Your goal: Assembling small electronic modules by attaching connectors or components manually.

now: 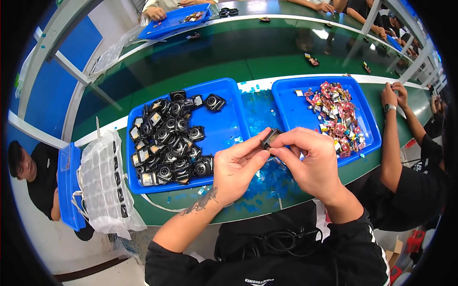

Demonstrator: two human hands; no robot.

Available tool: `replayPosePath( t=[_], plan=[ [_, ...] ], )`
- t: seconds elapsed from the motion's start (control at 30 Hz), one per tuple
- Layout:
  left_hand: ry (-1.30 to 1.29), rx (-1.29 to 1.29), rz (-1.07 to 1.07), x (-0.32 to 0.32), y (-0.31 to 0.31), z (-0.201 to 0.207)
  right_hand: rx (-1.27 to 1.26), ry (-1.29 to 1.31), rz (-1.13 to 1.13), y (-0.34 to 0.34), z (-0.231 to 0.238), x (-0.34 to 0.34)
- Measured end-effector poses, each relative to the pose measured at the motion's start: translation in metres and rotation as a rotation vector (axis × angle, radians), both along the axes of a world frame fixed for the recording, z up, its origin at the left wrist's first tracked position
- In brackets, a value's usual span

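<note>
Between my hands, above the gap between two trays, is a small black watch case [270, 138]. My left hand [234, 170] grips it from the left with thumb and fingers. The thumb and forefinger of my right hand [309, 161] pinch its right side; whether they also hold a smaller part is hidden. To the left, a blue tray [222, 131] holds a heap of similar black watch cases [171, 125], some showing round dark backs. On the right, another blue tray [292, 108] holds a pile of small reddish electronic parts [336, 114].
Blue film scraps [265, 186] litter the green table between the trays. A clear plastic blister tray [98, 176] with black pieces lies at the left edge. Beyond runs a dark green conveyor belt [210, 57] carrying scattered parts. A co-worker's arms [392, 124] are close on the right.
</note>
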State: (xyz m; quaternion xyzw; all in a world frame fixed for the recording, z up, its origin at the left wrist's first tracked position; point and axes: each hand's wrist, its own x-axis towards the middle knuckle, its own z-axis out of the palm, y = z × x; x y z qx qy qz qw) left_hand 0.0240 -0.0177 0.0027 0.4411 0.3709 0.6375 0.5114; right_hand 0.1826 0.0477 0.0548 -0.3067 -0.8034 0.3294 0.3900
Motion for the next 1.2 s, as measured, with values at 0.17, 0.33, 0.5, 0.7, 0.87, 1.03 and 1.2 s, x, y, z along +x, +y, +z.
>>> replayPosePath(
  t=[0.17,0.33,0.5,0.7,0.87,1.03,1.2],
  plan=[
    [0.089,0.027,0.013,0.001,-0.001,0.001,-0.023,-0.066,0.007,0.002,0.007,0.003],
    [0.127,0.025,0.004,0.0,-0.004,0.002,-0.045,-0.041,0.024,0.006,0.008,0.004],
    [0.072,0.064,0.019,0.001,-0.003,-0.001,-0.021,-0.079,-0.019,0.009,0.003,0.006],
    [-0.353,0.111,0.071,0.001,0.005,0.006,-0.676,0.373,0.218,-0.003,-0.034,-0.003],
    [0.12,0.223,0.25,-0.007,0.003,0.009,-0.694,0.289,0.179,-0.008,-0.035,-0.014],
    [0.696,0.402,0.331,-0.014,0.006,0.018,-0.393,0.342,-0.007,-0.015,-0.025,-0.006],
    [0.888,0.463,0.304,-0.016,0.004,0.021,0.561,0.141,-0.057,-0.009,-0.018,0.0]
  ],
)
